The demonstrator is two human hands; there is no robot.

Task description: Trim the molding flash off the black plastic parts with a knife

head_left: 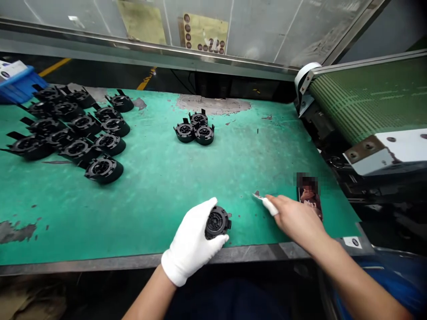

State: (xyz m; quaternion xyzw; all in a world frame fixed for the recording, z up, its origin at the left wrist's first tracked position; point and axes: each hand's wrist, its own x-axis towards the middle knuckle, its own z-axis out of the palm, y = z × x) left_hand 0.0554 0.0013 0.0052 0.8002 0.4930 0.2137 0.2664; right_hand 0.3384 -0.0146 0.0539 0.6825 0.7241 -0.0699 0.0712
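My left hand, in a white glove, is wrapped round a round black part just above the table's front edge. To the right, my right hand is closed on a small metal tool whose tip points left; a white cover shows on one finger. The tool and the black part are apart. Farther back on the green table stand three black round parts touching one another. A large group of similar parts with upright tabs fills the left side.
A phone lies beyond my right hand. At the right is a green conveyor belt with a metal frame. A blue bin stands at the far left, and a metal-framed panel runs along the back.
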